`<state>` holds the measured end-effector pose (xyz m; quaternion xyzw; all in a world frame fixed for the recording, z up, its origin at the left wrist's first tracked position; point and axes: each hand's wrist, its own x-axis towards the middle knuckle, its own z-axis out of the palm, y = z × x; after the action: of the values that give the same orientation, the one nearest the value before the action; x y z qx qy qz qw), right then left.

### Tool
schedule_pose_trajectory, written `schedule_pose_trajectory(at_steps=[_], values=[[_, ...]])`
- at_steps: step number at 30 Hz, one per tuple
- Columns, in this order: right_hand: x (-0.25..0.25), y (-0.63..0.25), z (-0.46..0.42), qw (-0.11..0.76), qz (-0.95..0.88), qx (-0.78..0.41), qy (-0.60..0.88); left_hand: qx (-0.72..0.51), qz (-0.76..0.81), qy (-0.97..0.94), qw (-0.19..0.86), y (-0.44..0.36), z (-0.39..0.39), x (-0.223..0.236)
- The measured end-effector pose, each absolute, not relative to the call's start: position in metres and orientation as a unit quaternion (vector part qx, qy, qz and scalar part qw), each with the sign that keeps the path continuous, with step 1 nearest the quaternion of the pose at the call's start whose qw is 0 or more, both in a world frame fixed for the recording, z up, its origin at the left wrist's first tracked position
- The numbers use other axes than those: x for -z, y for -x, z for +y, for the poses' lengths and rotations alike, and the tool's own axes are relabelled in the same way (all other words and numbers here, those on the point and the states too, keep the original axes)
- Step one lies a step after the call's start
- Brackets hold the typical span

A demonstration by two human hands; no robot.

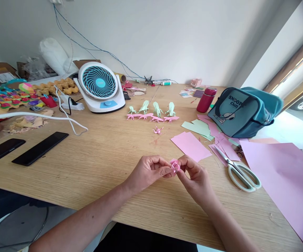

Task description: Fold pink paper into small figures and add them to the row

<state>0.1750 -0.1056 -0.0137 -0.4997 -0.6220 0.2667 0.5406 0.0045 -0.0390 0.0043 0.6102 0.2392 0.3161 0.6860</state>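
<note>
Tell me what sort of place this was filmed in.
Looks like a craft workspace, perhaps at home or in a small workshop: scissors lie among cut paper, small folded paper figures stand on the wooden table, and the left hand and right hand hold another folded pink piece.

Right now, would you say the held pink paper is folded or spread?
Folded: the pink paper is a compact, layered shape between the left hand and right hand.

On the table [101, 150], paper figures [157, 109] stand behind the left hand [148, 171] and right hand [196, 177], which flank a folded paper piece [175, 166]. Right: scissors [232, 163], left of the large sheet [285, 175]. Behind these: the bag [235, 112], bottle [206, 100] at its left. Left: two flat objects [40, 148]; behind them, rightward, the fan [98, 82].
</note>
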Motion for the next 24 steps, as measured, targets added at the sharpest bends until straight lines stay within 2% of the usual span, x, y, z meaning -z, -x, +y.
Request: schedule_pose_trajectory(at_steps=[4, 8, 13, 18, 21, 24], values=[[0.009, -0.171, -0.107, 0.528, -0.649, -0.208, 0.507, -0.305, 0.24, -0.616, 0.685, -0.003, -0.038, -0.008], [0.008, -0.169, -0.108, 0.502, -0.661, -0.212, 0.517, -0.283, 0.285, -0.641, 0.654, -0.001, -0.033, -0.005], [0.006, -0.172, -0.108, 0.46, -0.656, -0.267, 0.536, -0.256, 0.301, -0.731, 0.556, 0.004, -0.028, -0.008], [0.005, -0.175, -0.106, 0.433, -0.64, -0.368, 0.517, -0.318, 0.223, -0.821, 0.419, 0.009, -0.027, -0.017], [0.006, -0.176, -0.107, 0.433, -0.632, -0.411, 0.494, -0.288, 0.206, -0.815, 0.459, 0.01, -0.025, -0.02], [0.007, -0.174, -0.106, 0.434, -0.627, -0.398, 0.509, -0.269, 0.216, -0.806, 0.481, 0.008, -0.024, -0.018]])
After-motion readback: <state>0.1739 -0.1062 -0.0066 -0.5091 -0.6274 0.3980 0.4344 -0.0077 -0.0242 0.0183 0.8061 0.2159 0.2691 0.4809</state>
